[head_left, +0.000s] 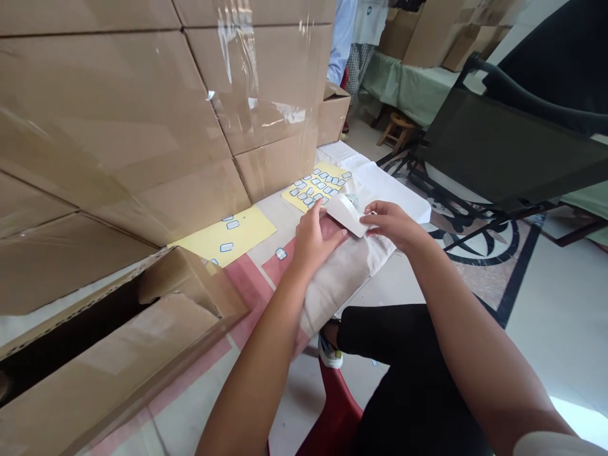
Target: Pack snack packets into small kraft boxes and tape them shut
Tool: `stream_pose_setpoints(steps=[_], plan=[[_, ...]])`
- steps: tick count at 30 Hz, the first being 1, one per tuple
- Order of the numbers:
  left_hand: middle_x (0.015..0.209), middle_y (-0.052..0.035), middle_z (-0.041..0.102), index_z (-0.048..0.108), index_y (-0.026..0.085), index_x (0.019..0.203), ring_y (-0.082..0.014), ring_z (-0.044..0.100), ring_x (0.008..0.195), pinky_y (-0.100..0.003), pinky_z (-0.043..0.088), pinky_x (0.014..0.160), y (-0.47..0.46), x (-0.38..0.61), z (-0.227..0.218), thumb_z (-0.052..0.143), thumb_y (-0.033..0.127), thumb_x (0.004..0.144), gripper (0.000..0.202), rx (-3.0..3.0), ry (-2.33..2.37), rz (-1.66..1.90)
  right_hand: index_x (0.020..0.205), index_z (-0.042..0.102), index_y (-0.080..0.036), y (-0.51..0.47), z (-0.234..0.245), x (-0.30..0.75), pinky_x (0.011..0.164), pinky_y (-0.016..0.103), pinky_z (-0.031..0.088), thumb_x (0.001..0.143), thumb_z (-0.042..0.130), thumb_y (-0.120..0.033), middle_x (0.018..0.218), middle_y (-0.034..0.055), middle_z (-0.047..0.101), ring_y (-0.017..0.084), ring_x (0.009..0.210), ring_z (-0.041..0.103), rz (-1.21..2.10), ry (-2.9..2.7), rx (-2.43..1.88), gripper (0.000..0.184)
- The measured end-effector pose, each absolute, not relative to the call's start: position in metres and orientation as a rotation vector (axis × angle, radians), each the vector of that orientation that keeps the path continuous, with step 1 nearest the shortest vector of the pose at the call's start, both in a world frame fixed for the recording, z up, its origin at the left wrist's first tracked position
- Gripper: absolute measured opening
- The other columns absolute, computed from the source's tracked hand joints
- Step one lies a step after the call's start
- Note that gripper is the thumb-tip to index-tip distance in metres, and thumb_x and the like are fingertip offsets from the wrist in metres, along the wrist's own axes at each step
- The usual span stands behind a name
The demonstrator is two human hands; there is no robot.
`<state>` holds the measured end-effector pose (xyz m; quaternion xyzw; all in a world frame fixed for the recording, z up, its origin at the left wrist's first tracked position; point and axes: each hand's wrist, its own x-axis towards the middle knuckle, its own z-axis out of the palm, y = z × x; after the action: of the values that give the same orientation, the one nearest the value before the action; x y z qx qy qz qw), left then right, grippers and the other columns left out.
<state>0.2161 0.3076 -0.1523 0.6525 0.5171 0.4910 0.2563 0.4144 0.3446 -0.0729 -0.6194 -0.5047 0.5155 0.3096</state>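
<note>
A smooth white wedge-shaped piece (349,215), its exact kind unclear, lies tilted between my hands over the table's front edge. My right hand (392,223) pinches its right end between thumb and fingers. At its left end is my left hand (311,240), with thumb and index finger spread wide along the near edge. Behind the piece, a small pale, shiny bit (352,199) shows, partly hidden. Just beyond my left hand lies a yellow sheet (304,204) bearing many small blue-edged labels. A single loose label (281,254) sits on the pink-and-beige cloth (247,278).
Tall stacked cardboard boxes (118,114) wall off the far left. An open carton (156,335) stands at near left, by another yellow sheet (247,231) with few labels. A dark folding chair (513,145) is at right; a person's sleeve (342,38) shows behind the boxes.
</note>
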Motion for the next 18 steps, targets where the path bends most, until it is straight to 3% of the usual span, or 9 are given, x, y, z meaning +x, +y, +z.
stream_pose_setpoints(steps=[9,18], plan=[[0.133,-0.0108,0.062,0.036,0.028,0.151,-0.0303,0.057,0.128,-0.052,0.043,0.113,0.3069,0.2180,-0.1521,0.081,0.036,0.083,0.082,1.779,1.419,1.350,0.075,0.062,-0.017,0.3450,-0.0702,0.4184,0.066,0.026,0.048,0.062,0.083,-0.017,0.078,0.0010,0.057,0.013,0.076,0.056,1.524,-1.185,-1.571,0.025],[0.131,-0.0104,0.061,0.038,0.028,0.148,-0.0275,0.057,0.127,-0.048,0.045,0.113,0.3062,0.2177,-0.1509,0.079,0.034,0.086,0.074,1.776,1.384,1.386,0.077,0.061,-0.020,0.3406,-0.0756,0.4147,0.060,0.025,0.041,0.057,0.086,-0.021,0.074,-0.0008,0.056,0.013,0.069,0.053,1.429,-1.307,-1.579,0.033]])
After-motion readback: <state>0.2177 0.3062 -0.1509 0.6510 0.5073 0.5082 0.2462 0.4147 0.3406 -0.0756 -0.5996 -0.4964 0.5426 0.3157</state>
